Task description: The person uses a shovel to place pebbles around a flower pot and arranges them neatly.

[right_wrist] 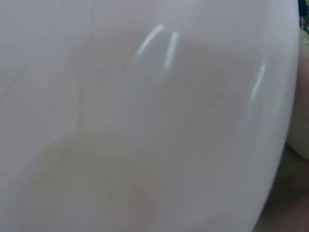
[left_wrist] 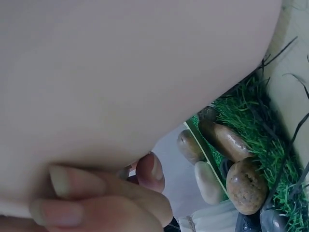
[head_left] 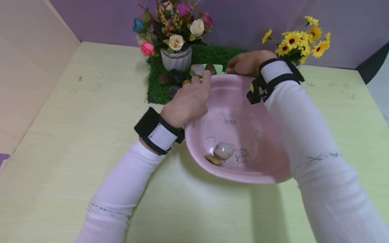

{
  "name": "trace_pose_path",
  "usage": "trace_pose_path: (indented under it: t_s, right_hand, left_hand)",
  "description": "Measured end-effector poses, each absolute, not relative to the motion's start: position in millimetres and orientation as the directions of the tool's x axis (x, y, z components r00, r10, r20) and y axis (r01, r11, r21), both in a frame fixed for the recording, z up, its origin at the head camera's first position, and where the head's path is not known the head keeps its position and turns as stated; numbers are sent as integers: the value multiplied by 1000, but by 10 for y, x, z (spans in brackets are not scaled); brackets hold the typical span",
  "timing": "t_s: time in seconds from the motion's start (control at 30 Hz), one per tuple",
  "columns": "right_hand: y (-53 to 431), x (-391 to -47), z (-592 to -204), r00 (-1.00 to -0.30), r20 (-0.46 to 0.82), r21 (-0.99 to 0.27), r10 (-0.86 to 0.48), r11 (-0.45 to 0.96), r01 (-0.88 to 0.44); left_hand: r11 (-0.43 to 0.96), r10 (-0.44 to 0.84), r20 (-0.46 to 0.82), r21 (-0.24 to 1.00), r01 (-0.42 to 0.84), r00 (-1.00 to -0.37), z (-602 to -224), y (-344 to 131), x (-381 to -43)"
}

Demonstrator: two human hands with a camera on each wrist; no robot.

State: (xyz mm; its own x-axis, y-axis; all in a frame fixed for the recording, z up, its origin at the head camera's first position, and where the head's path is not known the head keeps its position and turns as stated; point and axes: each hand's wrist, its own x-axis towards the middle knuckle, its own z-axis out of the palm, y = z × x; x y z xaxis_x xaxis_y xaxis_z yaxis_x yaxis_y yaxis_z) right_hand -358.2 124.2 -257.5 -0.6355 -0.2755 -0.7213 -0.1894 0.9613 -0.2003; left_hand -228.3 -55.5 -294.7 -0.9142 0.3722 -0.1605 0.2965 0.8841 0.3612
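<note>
A pink basin (head_left: 258,135) stands tilted in front of me, with a pale stone (head_left: 224,150) and a tan stone (head_left: 213,160) at its low side. My left hand (head_left: 187,101) grips the basin's left rim, index finger stretched forward; in the left wrist view its fingers (left_wrist: 96,203) curl against the basin wall. Past the far rim, my right hand (head_left: 247,63) has curled fingers at the end of a light green flat tool (head_left: 218,68), seemingly pinching it; the grip is partly hidden. A whitish stone (head_left: 198,70) and a brown stone (head_left: 210,69) lie on the tool.
Green artificial turf (head_left: 156,91) lies behind the basin, carrying several dark and brown stones (head_left: 176,77) and a pot of mixed flowers (head_left: 177,58). Yellow flowers (head_left: 293,40) stand at the back right, by the purple wall (head_left: 237,23). The pale table (head_left: 91,135) spreads around.
</note>
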Motion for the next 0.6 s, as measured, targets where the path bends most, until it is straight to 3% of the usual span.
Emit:
trace_pose_path:
  t_s: [0.27, 0.6]
  right_hand:
    - [1180, -3614, -2598, -611, -742, -182, -277, 960, -215]
    - [1152, -3578, -2615, -679, -664, -182, -313, 949, -259]
  left_hand:
    - [887, 367, -164, 360, 291, -916, -2956, -555, -2285]
    - [883, 368, -134, 361, 300, -920, -2962, -563, -2282]
